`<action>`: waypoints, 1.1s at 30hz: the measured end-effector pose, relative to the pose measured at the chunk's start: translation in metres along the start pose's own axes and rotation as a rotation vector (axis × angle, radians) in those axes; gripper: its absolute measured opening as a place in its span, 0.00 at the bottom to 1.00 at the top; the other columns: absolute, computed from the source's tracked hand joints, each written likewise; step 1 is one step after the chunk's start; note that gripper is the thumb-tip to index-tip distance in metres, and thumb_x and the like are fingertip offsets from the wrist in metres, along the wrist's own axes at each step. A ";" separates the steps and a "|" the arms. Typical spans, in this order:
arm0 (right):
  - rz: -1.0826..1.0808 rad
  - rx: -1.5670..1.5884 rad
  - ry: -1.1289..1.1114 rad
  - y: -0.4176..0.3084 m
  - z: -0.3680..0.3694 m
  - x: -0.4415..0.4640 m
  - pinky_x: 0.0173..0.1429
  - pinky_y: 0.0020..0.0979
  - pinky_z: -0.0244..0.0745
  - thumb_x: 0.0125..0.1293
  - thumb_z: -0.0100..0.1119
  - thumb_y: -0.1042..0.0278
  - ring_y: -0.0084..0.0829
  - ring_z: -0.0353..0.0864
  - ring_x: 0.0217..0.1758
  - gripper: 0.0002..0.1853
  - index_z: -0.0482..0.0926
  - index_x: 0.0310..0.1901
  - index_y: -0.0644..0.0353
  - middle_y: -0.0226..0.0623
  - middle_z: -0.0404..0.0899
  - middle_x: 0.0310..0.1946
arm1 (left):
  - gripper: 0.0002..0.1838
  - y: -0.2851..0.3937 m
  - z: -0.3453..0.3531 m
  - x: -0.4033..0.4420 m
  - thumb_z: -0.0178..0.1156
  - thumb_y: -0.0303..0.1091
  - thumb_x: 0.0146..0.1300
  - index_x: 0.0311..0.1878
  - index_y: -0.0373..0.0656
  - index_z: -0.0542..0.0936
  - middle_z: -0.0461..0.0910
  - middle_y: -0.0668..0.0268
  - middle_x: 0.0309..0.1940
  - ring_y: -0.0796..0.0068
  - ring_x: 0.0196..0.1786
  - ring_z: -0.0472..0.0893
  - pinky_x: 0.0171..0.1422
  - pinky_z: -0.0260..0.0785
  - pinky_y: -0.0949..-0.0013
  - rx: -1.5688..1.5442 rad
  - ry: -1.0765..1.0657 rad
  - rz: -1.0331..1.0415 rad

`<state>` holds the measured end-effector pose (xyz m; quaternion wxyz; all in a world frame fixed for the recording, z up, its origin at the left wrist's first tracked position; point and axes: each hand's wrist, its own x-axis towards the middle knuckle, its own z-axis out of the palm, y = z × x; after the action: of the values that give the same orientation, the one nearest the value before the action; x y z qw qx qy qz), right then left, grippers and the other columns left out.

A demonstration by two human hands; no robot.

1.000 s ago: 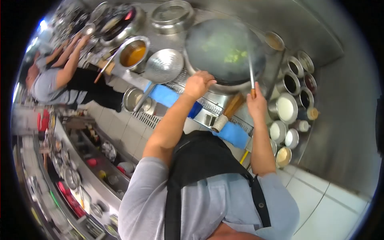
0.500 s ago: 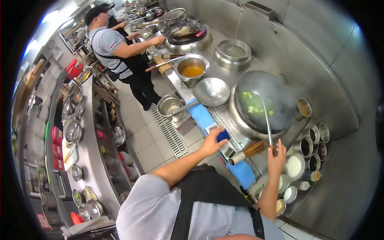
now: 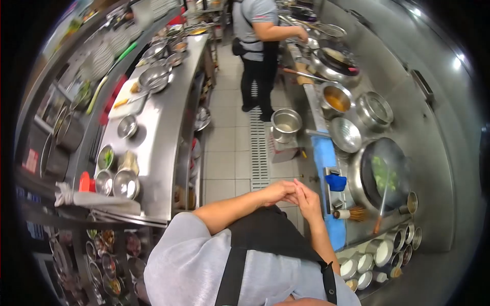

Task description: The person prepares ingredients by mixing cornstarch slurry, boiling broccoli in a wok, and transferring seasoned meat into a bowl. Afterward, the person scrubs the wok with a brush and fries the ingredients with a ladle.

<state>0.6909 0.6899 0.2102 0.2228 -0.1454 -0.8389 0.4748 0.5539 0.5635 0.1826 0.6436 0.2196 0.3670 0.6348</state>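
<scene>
My left hand [image 3: 279,192] and my right hand [image 3: 308,202] meet in front of my apron, fingers stretched and touching, with nothing visible in them. To their right, a blue cloth [image 3: 336,182] is bunched on the stove's front ledge. Near it lies a bamboo wok brush [image 3: 353,213] with a pale handle. A wok [image 3: 373,160] sits on the burner with green vegetables [image 3: 382,171] inside. The long-handled ladle [image 3: 383,206] leans in the wok, its wooden grip over the near rim, held by neither hand.
A steel pot [image 3: 286,124] stands left of the stove by the floor drain. A perforated strainer [image 3: 345,135] and a pot of orange liquid [image 3: 337,99] are further along. Seasoning containers [image 3: 384,253] crowd the right corner. A steel counter [image 3: 158,132] runs left. A co-worker [image 3: 260,46] stands ahead.
My right hand has let go of the ladle, and my left hand has come away from the blue cloth. Both hands are now together before my body. My view has turned left.
</scene>
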 end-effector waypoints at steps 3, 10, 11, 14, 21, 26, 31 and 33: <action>0.236 0.081 -0.327 0.029 0.056 -0.004 0.50 0.34 0.81 0.82 0.51 0.56 0.34 0.90 0.44 0.23 0.87 0.45 0.71 0.48 0.90 0.38 | 0.17 -0.003 -0.057 -0.067 0.58 0.42 0.79 0.52 0.36 0.82 0.89 0.55 0.42 0.66 0.46 0.89 0.54 0.80 0.65 0.071 0.328 0.134; 0.603 -0.585 -0.980 0.290 0.136 -0.195 0.64 0.46 0.79 0.66 0.56 0.58 0.54 0.85 0.59 0.26 0.83 0.62 0.61 0.55 0.86 0.54 | 0.11 0.011 -0.186 -0.272 0.57 0.21 0.64 0.49 0.35 0.82 0.88 0.50 0.47 0.53 0.54 0.87 0.60 0.79 0.58 1.171 1.107 0.366; 0.651 -0.747 -0.959 0.314 0.125 -0.238 0.73 0.44 0.73 0.64 0.57 0.58 0.52 0.79 0.69 0.28 0.83 0.64 0.61 0.57 0.81 0.63 | 0.15 0.008 -0.209 -0.301 0.59 0.22 0.62 0.52 0.37 0.81 0.86 0.50 0.54 0.49 0.60 0.84 0.65 0.76 0.55 1.314 1.178 0.369; 0.358 -0.725 -0.615 0.369 0.104 -0.379 0.77 0.40 0.69 0.60 0.63 0.47 0.50 0.75 0.74 0.36 0.81 0.65 0.63 0.55 0.77 0.68 | 0.24 -0.018 -0.258 -0.375 0.64 0.33 0.63 0.63 0.41 0.79 0.75 0.54 0.72 0.49 0.75 0.71 0.80 0.60 0.47 1.687 1.379 0.110; 0.990 -0.458 -0.731 0.270 0.083 -0.327 0.72 0.41 0.74 0.58 0.68 0.42 0.54 0.80 0.68 0.40 0.81 0.65 0.66 0.56 0.81 0.63 | 0.32 -0.040 -0.257 -0.401 0.64 0.48 0.67 0.70 0.42 0.75 0.66 0.56 0.78 0.53 0.82 0.61 0.86 0.48 0.46 1.632 1.451 0.141; 0.800 -0.262 -0.562 0.190 0.159 -0.231 0.66 0.44 0.78 0.60 0.69 0.47 0.55 0.84 0.63 0.37 0.80 0.65 0.66 0.59 0.84 0.57 | 0.31 -0.037 -0.258 -0.399 0.65 0.47 0.66 0.70 0.42 0.75 0.67 0.56 0.78 0.52 0.81 0.62 0.85 0.49 0.46 1.634 1.422 0.159; 0.585 -0.143 -0.473 0.134 0.191 -0.167 0.56 0.37 0.81 0.71 0.61 0.60 0.42 0.90 0.48 0.25 0.80 0.66 0.62 0.51 0.89 0.46 | 0.31 -0.035 -0.250 -0.392 0.66 0.44 0.65 0.69 0.41 0.76 0.66 0.56 0.78 0.53 0.81 0.62 0.86 0.49 0.47 1.656 1.358 0.170; 0.603 -0.148 -0.530 0.128 0.194 -0.162 0.56 0.37 0.81 0.67 0.62 0.63 0.41 0.90 0.49 0.26 0.81 0.66 0.61 0.52 0.89 0.45 | 0.31 -0.038 -0.253 -0.394 0.66 0.43 0.65 0.69 0.40 0.76 0.66 0.56 0.78 0.53 0.81 0.63 0.86 0.49 0.47 1.664 1.395 0.157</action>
<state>0.7351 0.5391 -0.0250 -0.1613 -0.2734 -0.8189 0.4783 0.4183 0.1285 0.0703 -0.0988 0.2006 0.9514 0.2117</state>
